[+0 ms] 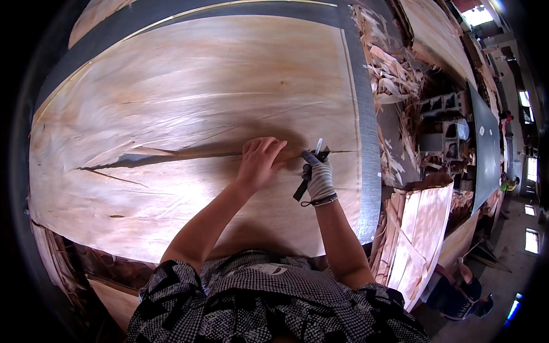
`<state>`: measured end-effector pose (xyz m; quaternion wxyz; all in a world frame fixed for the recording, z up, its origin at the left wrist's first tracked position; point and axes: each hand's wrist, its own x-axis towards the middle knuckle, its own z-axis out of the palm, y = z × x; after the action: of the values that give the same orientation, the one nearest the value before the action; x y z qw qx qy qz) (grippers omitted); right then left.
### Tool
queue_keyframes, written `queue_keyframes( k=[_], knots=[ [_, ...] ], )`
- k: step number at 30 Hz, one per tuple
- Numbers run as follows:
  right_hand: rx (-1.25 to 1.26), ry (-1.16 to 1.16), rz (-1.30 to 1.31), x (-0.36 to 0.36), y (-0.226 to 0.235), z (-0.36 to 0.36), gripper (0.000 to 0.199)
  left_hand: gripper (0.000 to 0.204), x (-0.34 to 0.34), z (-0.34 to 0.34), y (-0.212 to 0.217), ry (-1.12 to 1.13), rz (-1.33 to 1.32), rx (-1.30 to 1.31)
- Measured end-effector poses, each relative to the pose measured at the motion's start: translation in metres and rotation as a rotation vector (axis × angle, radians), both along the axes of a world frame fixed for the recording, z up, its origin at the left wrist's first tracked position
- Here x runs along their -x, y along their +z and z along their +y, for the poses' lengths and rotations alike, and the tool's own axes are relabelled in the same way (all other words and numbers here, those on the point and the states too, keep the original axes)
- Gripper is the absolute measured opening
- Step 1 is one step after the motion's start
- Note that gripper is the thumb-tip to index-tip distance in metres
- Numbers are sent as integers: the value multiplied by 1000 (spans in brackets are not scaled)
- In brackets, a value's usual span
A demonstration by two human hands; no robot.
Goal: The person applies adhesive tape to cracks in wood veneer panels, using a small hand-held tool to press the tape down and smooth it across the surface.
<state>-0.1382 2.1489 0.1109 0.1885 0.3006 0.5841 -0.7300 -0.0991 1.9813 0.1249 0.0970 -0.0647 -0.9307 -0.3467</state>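
Observation:
A large, pale wood veneer sheet (240,68) lies before me, split by a long dark crack (189,156) running from left to right. At the left, the crack gapes wide around loose slivers; toward the right it narrows to a line. My left hand (261,157) is bare and palm down just over the crack, fingers extended and thumb apart, holding nothing. To its right, my right hand (319,178) wears a striped glove and grips a small dark tool with a pale, upright strip (319,145). A black strap hangs beside that hand. The tool's exact kind is hidden by my fingers.
The sheet rests on a dark grey table (370,166). Beyond its right edge are heaped veneer scraps (389,71), stacked hollow blocks (443,106) and a leaning veneer stack (420,228). Another person (457,294) is at the lower right. A thin yellowish strip (229,4) runs along the far side.

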Motion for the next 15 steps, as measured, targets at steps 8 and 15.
queue_keyframes(
  k=[8,15],
  knots=[
    [-256,-88,87,9,-26,-7,24,57,-46,-14,-22,-92,-162,275],
    [-278,-186,170,18,-49,27,19,64,-46,-2,-33,-89,-96,325]
  ],
)
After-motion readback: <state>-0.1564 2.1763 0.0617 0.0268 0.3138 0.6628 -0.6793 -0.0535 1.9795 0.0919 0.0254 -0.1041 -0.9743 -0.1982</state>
